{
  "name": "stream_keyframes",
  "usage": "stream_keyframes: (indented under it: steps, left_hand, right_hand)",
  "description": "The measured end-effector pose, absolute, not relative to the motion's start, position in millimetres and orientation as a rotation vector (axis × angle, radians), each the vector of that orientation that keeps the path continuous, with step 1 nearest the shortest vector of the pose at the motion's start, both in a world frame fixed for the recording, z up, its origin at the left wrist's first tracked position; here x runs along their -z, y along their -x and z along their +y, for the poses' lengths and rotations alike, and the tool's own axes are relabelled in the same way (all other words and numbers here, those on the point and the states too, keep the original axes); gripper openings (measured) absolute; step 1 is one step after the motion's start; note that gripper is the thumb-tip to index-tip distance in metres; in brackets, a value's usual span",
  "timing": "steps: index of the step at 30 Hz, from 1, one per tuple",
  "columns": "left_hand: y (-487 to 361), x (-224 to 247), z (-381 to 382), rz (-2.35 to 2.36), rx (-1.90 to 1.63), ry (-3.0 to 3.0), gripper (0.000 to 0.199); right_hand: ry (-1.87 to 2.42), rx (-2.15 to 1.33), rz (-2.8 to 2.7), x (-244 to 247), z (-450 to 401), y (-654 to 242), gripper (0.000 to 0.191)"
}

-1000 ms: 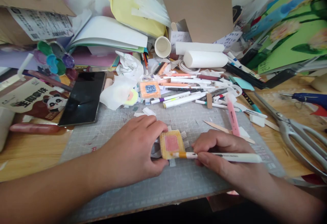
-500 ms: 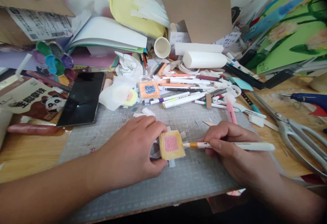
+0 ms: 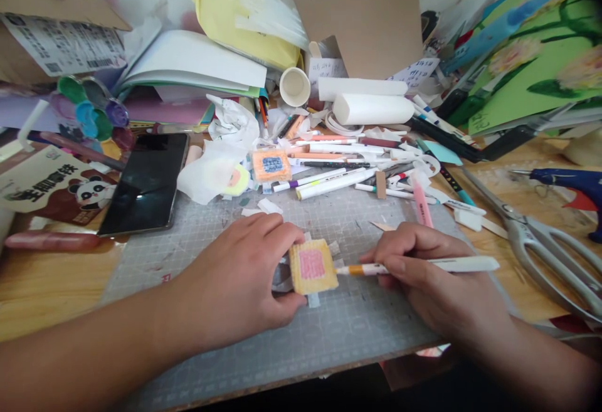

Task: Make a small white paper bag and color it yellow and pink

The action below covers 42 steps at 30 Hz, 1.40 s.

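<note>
My left hand (image 3: 244, 274) grips a small square piece (image 3: 314, 266) by its left side, thumb below and fingers above. The piece has a ridged, yellow-coloured border around a pink centre, and bits of pale paper or tape stick out from its edges. A white marker (image 3: 463, 264) with an orange-yellow band near its tip is pinched in my right hand (image 3: 423, 268). It lies nearly level, and its tip meets the right edge of the square. Both hands are low over a grey cutting mat (image 3: 226, 362).
Behind the hands lie many loose markers (image 3: 329, 184) and a similar orange and blue square (image 3: 271, 165). A black phone (image 3: 145, 183) is at left. Large scissors (image 3: 540, 242) and a blue glue gun (image 3: 564, 179) sit at right. A paper cup (image 3: 295, 87) stands behind.
The whole view has shifted slightly, so everything sits a little further left. Both hands keep their hold, and the marker tip stays at the square's right edge.
</note>
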State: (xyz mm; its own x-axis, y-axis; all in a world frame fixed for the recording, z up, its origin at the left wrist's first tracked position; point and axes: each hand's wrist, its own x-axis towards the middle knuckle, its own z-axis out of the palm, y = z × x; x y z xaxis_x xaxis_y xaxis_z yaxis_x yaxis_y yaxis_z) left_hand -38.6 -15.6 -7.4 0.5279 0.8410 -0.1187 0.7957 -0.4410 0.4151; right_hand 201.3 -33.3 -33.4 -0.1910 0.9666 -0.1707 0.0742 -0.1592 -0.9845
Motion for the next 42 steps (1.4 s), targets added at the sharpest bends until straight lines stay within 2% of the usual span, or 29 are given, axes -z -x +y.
stream_keyframes:
  steps: [42]
  left_hand:
    - [44, 19, -16, 1.316, -0.261, -2.355, 0.044]
  right_hand:
    - [1.225, -1.421, -1.189, 37, -19, -192, 0.013]
